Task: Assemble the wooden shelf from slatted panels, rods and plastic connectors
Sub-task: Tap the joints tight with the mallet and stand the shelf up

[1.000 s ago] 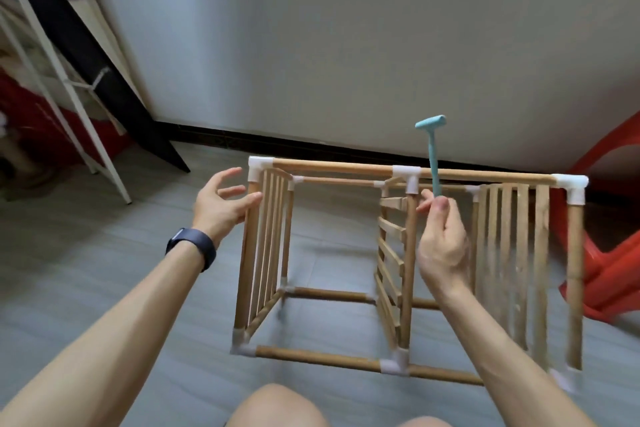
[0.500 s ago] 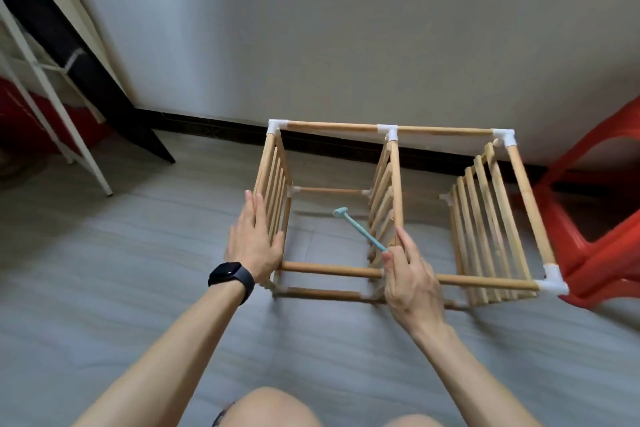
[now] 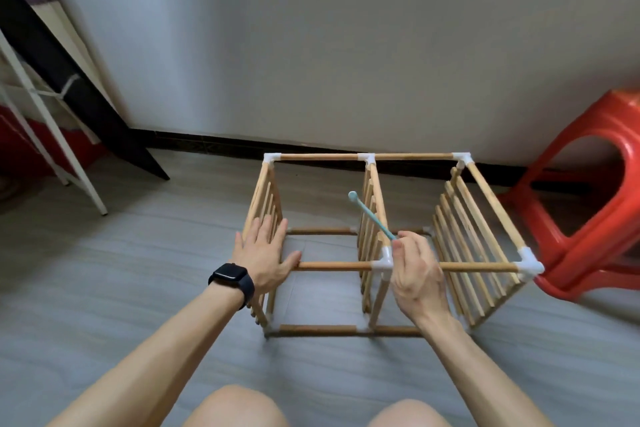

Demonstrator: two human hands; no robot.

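The wooden shelf frame (image 3: pixel 481 189) stands on the grey floor: three slatted panels upright, joined by rods and white plastic connectors (image 3: pixel 382 262). My left hand (image 3: pixel 265 255) lies flat with straight fingers on the top of the left slatted panel (image 3: pixel 266 198), at its near corner. My right hand (image 3: pixel 417 270) grips the handle of a small teal mallet (image 3: pixel 369 213), whose head points up and away over the middle panel. That hand sits right beside the near middle connector.
A red plastic stool (image 3: pixel 595 204) stands just right of the frame, nearly touching its near right corner. A wall with a dark skirting runs behind. A white metal stand (image 3: pixel 52 121) and a dark leaning board (image 3: pixel 79 94) are at the far left. My knees show at the bottom.
The frame was tipped over from lying on its side and now stands with the open face up. My left hand went flat onto the left panel; the mallet swung down, then rose slightly.
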